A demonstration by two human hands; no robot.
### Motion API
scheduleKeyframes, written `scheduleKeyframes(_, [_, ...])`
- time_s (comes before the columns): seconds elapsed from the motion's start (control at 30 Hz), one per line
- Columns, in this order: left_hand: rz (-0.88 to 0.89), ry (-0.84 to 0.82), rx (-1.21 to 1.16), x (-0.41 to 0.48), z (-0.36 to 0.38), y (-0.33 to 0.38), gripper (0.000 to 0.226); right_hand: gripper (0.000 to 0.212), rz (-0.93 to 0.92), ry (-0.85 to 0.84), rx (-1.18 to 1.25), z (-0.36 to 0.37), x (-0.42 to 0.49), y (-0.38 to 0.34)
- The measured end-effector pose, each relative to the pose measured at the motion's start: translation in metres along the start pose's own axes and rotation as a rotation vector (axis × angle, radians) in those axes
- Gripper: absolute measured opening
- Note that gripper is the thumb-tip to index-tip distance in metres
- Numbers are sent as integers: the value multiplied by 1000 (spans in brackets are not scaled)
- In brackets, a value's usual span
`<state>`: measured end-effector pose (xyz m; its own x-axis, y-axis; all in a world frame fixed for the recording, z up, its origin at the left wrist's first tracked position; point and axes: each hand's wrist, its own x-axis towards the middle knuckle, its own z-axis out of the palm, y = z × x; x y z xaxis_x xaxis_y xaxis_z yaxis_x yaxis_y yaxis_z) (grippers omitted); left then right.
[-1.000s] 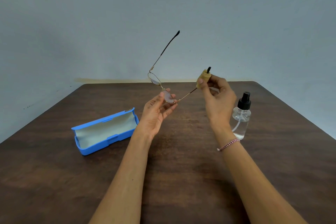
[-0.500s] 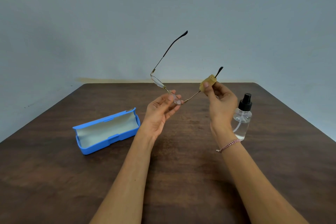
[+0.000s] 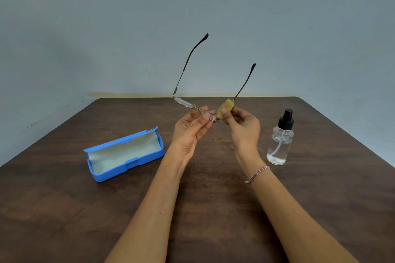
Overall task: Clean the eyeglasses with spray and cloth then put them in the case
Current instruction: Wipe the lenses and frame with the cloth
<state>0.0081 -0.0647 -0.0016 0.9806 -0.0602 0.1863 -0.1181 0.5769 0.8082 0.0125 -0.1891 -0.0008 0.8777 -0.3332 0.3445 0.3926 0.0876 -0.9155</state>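
Fingers of left hand (image 3: 188, 134) pinch thin wire-frame eyeglasses (image 3: 183, 102); right hand (image 3: 245, 128) fingers pinch folded tan cloth (image 3: 225, 110) round temple (image 3: 241, 88).

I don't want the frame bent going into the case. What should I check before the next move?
1. Left hand pinches the glasses by the frame: ok.
2. Right hand holds the cloth round one of the temples, near its hinge: ok.
3. Both temples folded for the case: not ok, both stand unfolded.
4. Case open on the table, nothing seen inside: ok.
5. Bottle upright, to the right of the right hand: ok.
6. Lenses clean: cannot tell.
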Motion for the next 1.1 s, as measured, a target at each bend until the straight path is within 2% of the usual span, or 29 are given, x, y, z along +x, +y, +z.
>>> scheduleKeyframes(0.13, [5,8,-3,0,0,-1,38,8,45,-41,26,0,-1,-1])
scheduleKeyframes(0.3, [6,32,59,1,0,-4,27,11,86,-75,21,-2,1,1])
scheduleKeyframes(0.47, [-39,30,153,3,-3,-4,29,9,59,-50,-91,-6,6,3])
scheduleKeyframes(0.57, [-29,71,109,5,-6,0,30,9,60,-34,-97,-10,10,2])
scheduleKeyframes(0.7, [15,97,40,7,-12,3,46,14,74,-13,-77,-15,16,2])
scheduleKeyframes(0.87, [34,125,4,7,-12,5,41,21,80,20,-83,-16,18,4])
scheduleKeyframes(1.1, [26,127,26,6,-9,1,36,27,65,158,-171,-18,21,9])
